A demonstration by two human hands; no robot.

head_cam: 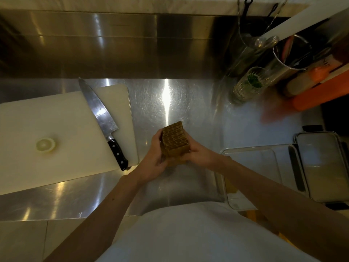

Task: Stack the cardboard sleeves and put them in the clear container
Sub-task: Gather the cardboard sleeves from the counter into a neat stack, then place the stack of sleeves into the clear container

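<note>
A stack of brown cardboard sleeves (175, 142) stands on edge over the steel counter, pressed between both hands. My left hand (154, 157) grips its left side and my right hand (201, 155) grips its right side. The clear container (249, 148) sits on the counter just right of my right hand, and my right forearm crosses over its near part. A few brown sleeves (232, 189) seem to lie inside it, mostly hidden by the arm.
A white cutting board (56, 137) lies at left with a chef's knife (103, 118) and an onion half (45, 145). The container's lid (324, 167) lies at far right. Utensil holders, a glass (249, 83) and an orange item (319, 93) stand at back right.
</note>
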